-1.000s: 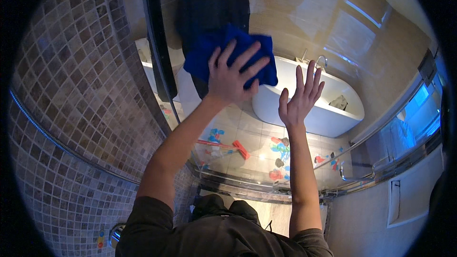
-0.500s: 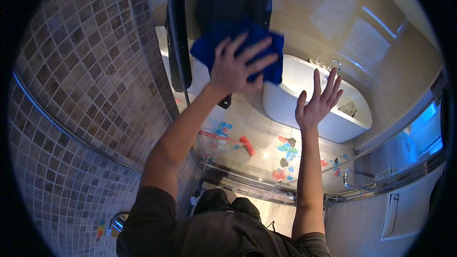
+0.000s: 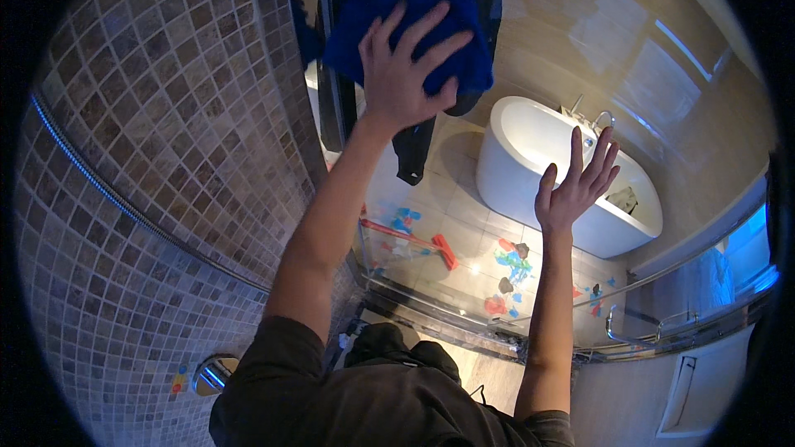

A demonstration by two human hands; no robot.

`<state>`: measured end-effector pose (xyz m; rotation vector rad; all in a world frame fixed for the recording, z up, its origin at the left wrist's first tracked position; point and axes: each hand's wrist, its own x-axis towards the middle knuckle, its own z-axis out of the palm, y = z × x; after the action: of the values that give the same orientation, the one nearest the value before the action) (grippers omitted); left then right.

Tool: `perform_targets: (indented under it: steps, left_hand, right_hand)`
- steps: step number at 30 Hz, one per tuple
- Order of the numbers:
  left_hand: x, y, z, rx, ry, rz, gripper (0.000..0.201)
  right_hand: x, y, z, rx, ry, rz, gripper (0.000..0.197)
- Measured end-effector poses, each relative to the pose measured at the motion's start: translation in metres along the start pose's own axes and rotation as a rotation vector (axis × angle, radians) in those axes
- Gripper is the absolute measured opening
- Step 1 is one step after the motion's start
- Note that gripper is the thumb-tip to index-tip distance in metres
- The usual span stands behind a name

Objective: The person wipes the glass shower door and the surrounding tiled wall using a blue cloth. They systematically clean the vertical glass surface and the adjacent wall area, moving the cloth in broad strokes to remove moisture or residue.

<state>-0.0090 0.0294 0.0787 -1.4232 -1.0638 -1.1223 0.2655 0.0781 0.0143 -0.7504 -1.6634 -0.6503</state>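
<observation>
My left hand (image 3: pixel 402 79) is raised with its fingers spread over a blue cloth (image 3: pixel 476 62), pressing it against what looks like a clear glass panel. The cloth sticks out on both sides of the hand and above the fingertips. A dark upright strip (image 3: pixel 338 108) runs beside the cloth. Farther right, my right hand (image 3: pixel 571 199) is held up with fingers stretched apart and nothing in it. It appears to rest on the glass, though contact cannot be told for sure. Behind it, through the glass, shows a white bathtub (image 3: pixel 517 170).
On the left rises a brown mosaic-tiled wall (image 3: pixel 182 99) with a metal hose (image 3: pixel 124 203) and a round metal fitting (image 3: pixel 217 374). Beyond the glass lie a red-headed floor tool (image 3: pixel 445 252) and colourful floor stickers (image 3: pixel 513 261). A metal door handle (image 3: pixel 633 338) is at lower right.
My left hand and the blue cloth have moved upward along the glass. My right hand stays spread at about the same place against the tub, while the whole view has shifted slightly.
</observation>
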Motion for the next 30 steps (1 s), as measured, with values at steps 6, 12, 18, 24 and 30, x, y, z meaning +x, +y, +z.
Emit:
perform_targets:
  steps: [6, 12, 18, 24, 30]
  left_hand:
    - [-0.088, 0.028, 0.011, 0.013, 0.064, -0.220, 0.046]
    - [-0.027, -0.006, 0.009, 0.027, 0.108, -0.118, 0.047]
    - [0.069, -0.041, -0.009, 0.036, 0.187, -0.016, 0.048]
    - [0.011, -0.035, 0.003, 0.035, 0.243, -0.194, 0.049]
    - [-0.084, -0.005, 0.012, 0.062, 0.213, -0.357, 0.053]
  right_hand:
    - [0.002, 0.000, 0.002, -0.002, 0.007, 0.003, 0.049]
    - [0.001, 0.003, 0.004, -0.020, 0.021, -0.008, 0.050]
    - [0.003, 0.000, 0.000, -0.042, 0.010, -0.025, 0.051]
    - [0.003, -0.001, 0.004, -0.004, 0.034, -0.008, 0.048]
    - [0.002, -0.001, 0.005, -0.008, 0.024, 0.009, 0.048]
